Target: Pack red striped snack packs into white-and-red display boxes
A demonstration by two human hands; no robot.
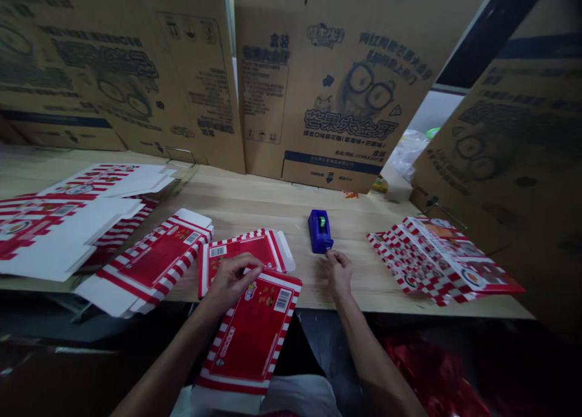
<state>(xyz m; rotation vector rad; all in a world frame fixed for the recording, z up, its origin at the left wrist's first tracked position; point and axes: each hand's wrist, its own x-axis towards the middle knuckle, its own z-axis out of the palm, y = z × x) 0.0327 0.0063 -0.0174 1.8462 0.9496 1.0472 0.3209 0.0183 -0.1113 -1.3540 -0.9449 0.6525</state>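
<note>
My left hand (234, 279) is closed on the top edge of a red-and-white striped flat carton (259, 335), which leans over the table's front edge toward my lap. A blue tape dispenser (320, 230) with a small green-cored roll stands in front of me. At its cutter end, my right hand (339, 269) pinches the end of the tape (328, 249), a tiny pale strip between the fingertips. Behind the left hand lies another red carton (245, 250), partly covered by that hand and the held carton.
One more red carton (157, 259) lies to the left, beside a stack of white-flapped cartons (68, 223). Patterned red-and-white cartons (441, 259) are piled at the right. Large brown cardboard boxes (327, 90) form a wall along the back of the wooden table (254, 193).
</note>
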